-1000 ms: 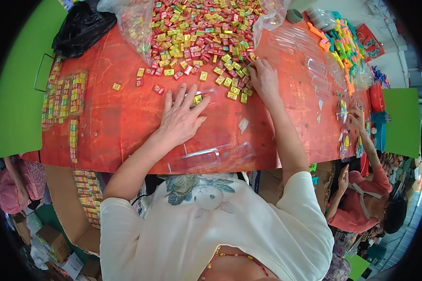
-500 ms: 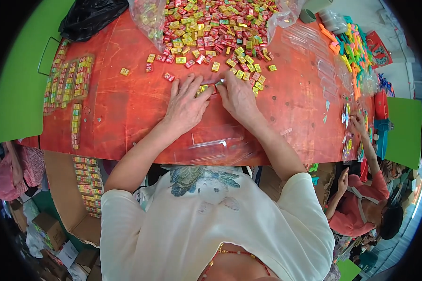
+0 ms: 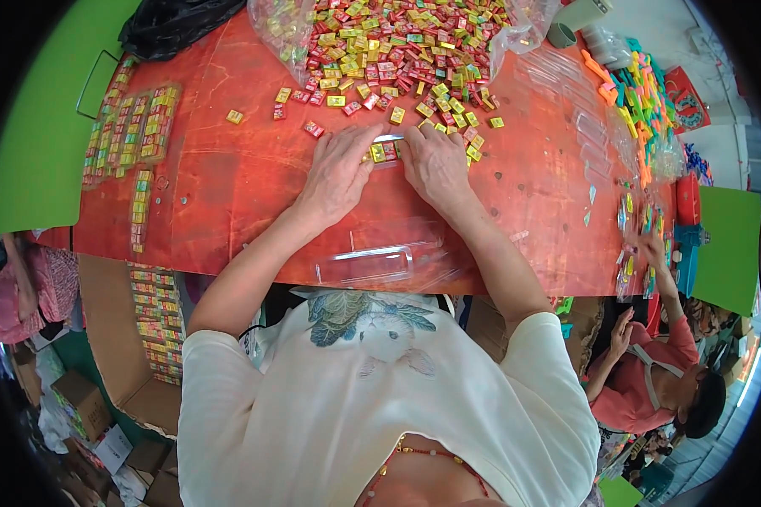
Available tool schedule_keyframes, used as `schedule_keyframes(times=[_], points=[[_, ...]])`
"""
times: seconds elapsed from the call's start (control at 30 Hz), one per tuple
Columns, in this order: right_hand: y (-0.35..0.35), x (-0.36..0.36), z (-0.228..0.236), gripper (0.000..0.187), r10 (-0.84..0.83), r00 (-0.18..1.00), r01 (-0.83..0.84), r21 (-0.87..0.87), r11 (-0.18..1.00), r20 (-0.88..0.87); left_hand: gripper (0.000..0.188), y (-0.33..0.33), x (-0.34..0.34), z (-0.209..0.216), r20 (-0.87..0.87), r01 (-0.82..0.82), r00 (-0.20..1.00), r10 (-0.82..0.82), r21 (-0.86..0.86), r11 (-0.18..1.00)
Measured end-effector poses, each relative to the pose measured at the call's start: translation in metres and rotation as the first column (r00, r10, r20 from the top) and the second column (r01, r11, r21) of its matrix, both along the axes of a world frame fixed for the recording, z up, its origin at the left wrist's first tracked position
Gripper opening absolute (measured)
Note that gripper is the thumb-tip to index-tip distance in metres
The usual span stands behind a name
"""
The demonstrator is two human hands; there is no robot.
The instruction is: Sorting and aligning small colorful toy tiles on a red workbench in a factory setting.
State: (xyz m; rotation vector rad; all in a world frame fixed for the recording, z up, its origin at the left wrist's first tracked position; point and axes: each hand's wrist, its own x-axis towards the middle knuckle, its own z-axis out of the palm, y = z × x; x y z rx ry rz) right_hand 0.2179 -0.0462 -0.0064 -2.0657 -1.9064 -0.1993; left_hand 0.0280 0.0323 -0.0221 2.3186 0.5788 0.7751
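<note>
From my remote seat I have the tray [image 3: 389,164] midway between the two hands, on the table [image 3: 220,182] just short of the pile, with a few boxes [image 3: 385,152] showing in its middle; both its ends are hidden under the hands. The left hand [image 3: 338,173] lies over its left end, fingers close together and bent toward the far edge. I take that as bracing, so the tray cannot slide. The right hand [image 3: 431,165] is over the other end, fingers curled downward; I cannot tell whether they pinch a box or the tray rim, because the tips are out of my sight.

Beyond the fingertips, the pile [image 3: 410,51] of red and yellow boxes spreads from between the sides of a plastic bag [image 3: 281,38], with strays near the hands, presumably so each is a short reach away. Nearer the body, see-through trays [image 3: 365,265] lie by the table's edge, within easy reach too, I'd judge. Off to the left, filled trays [image 3: 125,131] stand in rows, one apart on the near side, seemingly out of the way of both forearms. Below them a carton [image 3: 114,334] holds more. Far right, a co-worker's hand [image 3: 649,249] is among bright plastic pieces.
</note>
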Motion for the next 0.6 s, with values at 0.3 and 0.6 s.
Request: schedule_keyframes(times=[0.3, 0.6], points=[[-0.023, 0.017, 0.007, 0.012, 0.031, 0.968, -0.02, 0.047, 0.999, -0.25, 0.048, -0.008, 0.003, -0.005, -0.301, 0.049, 0.949, 0.098, 0.443, 0.895], [-0.044, 0.027, 0.011, 0.01, 0.054, 0.97, -0.048, 0.03, 0.998, -0.237, 0.045, -0.009, -0.07, 0.025, -0.167, -0.27, 0.919, 0.356, 0.39, 0.88]])
